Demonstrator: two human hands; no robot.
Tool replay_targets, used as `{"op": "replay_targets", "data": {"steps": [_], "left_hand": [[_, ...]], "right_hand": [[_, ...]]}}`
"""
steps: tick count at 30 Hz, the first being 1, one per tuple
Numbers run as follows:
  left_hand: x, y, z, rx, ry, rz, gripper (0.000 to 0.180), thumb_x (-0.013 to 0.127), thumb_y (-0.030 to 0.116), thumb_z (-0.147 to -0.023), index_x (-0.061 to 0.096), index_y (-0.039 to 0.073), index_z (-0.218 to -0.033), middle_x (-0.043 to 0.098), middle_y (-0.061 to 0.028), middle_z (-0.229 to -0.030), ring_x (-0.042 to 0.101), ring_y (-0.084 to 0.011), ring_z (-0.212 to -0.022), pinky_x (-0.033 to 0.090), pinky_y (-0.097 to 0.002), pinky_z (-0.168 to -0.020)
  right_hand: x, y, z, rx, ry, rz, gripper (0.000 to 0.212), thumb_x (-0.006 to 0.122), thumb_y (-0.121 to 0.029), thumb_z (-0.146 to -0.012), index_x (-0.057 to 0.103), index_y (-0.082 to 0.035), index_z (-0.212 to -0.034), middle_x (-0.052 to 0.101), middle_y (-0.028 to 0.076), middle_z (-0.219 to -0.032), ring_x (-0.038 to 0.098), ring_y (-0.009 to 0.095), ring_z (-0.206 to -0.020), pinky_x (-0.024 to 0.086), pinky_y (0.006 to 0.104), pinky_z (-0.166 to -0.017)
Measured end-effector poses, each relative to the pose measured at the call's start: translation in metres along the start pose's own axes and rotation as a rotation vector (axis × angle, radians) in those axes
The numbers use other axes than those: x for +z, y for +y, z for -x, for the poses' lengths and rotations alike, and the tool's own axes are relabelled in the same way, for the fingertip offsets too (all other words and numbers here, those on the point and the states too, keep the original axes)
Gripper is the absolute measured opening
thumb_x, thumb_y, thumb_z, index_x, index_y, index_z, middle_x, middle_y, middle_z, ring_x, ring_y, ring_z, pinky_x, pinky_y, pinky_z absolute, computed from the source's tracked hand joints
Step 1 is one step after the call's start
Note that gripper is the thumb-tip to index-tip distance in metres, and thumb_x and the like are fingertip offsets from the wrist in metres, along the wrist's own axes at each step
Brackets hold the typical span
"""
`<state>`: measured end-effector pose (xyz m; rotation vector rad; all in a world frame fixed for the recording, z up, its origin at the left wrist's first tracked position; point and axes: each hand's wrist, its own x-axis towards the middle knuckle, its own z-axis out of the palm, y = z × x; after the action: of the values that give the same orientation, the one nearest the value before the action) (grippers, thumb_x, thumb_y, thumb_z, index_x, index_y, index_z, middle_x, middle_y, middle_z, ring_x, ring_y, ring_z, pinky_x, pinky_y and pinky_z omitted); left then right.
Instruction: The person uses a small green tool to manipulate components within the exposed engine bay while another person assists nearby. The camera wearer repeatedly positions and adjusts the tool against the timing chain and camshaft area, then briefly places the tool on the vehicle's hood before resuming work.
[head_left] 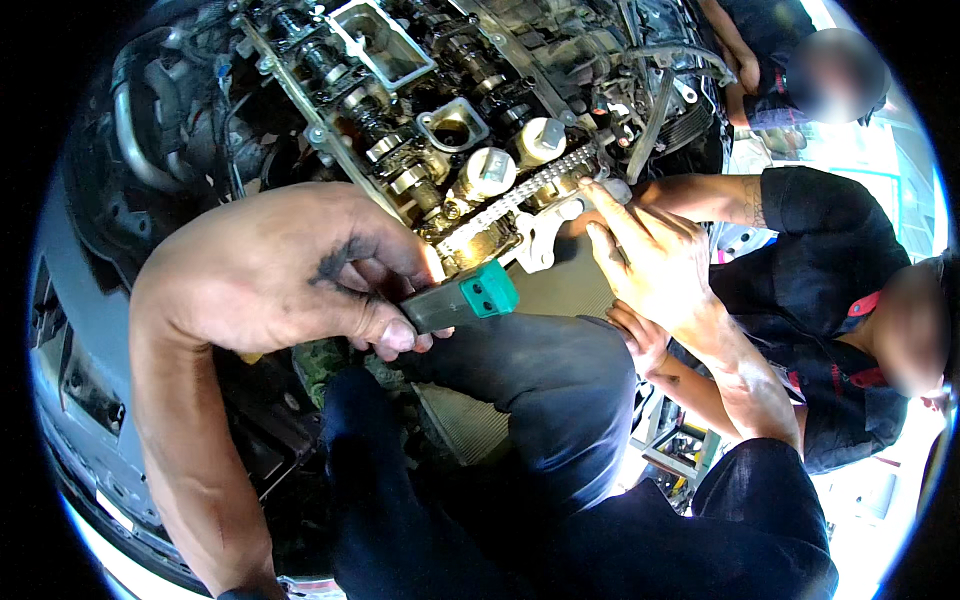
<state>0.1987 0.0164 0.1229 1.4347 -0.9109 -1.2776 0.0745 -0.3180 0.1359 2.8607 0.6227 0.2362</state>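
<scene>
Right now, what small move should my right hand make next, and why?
Perhaps ease your right hand slightly back from the chain: its index finger reaches near the chain's upper-right end, a co-worker's arm lies close beside it, and your left hand holds the green-ended tool.

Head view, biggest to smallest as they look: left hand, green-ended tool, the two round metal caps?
1. Left hand
2. Green-ended tool
3. Left cap and right cap: look alike, not ranked.

The hand's nearness to the camera may enlarge it.
</scene>
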Motion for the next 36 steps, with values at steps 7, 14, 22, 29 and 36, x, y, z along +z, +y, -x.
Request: {"op": "replay_targets", "data": {"steps": [7,14,22,29,36], "left_hand": [[0.022,-0.023,-0.017,0.27,0.465,0.164,0.032,0.07,0.017,-0.096,0.068,-0.007,-0.116,0.074,-0.0187,-0.09,0.076,-0.0249,-0.079,0.064,-0.0339,-0.064],[0.028,-0.027,-0.017,0.203,0.455,0.1,0.043,0.069,0.031,-0.097,0.067,-0.009,-0.112,0.073,-0.0189,-0.085,0.073,-0.0225,-0.069,0.062,-0.0321,-0.06],[0.027,-0.021,-0.014,0.157,0.409,0.132,0.032,0.069,0.019,-0.097,0.068,-0.009,-0.112,0.073,-0.0199,-0.087,0.074,-0.0238,-0.073,0.063,-0.0335,-0.062],[0.023,-0.02,-0.014,0.133,0.357,0.143,0.031,0.069,0.019,-0.097,0.068,-0.008,-0.112,0.074,-0.0192,-0.087,0.075,-0.0238,-0.074,0.064,-0.0339,-0.063],[0.019,-0.017,-0.014,0.082,0.307,0.153,0.032,0.071,0.021,-0.096,0.069,-0.007,-0.112,0.074,-0.0184,-0.088,0.076,-0.024,-0.077,0.064,-0.0342,-0.065]], "right_hand": [[0.011,0.002,0.008,0.011,0.011,-0.065,0.057,0.074,-0.017,-0.089,0.061,-0.015,-0.144,0.056,0.001,-0.068,0.058,0.019,-0.059,0.05,0.0349,-0.058],[0.018,0.002,0.009,0.049,-0.008,-0.101,0.059,0.072,-0.017,-0.09,0.058,-0.015,-0.147,0.06,0.002,-0.071,0.061,0.02,-0.061,0.051,0.0352,-0.06],[0.016,0.002,0.009,0.095,0.035,-0.135,0.056,0.073,-0.018,-0.089,0.06,-0.018,-0.144,0.066,0.003,-0.075,0.064,0.021,-0.06,0.053,0.0354,-0.059],[0.018,0.004,0.006,0.152,0.013,-0.177,0.055,0.073,-0.02,-0.091,0.06,-0.02,-0.144,0.069,0.005,-0.075,0.067,0.021,-0.06,0.054,0.0361,-0.056],[0.019,0.003,0.004,0.133,-0.003,-0.131,0.054,0.072,-0.021,-0.092,0.06,-0.019,-0.144,0.066,0.004,-0.07,0.066,0.02,-0.059,0.054,0.036,-0.055]]}}
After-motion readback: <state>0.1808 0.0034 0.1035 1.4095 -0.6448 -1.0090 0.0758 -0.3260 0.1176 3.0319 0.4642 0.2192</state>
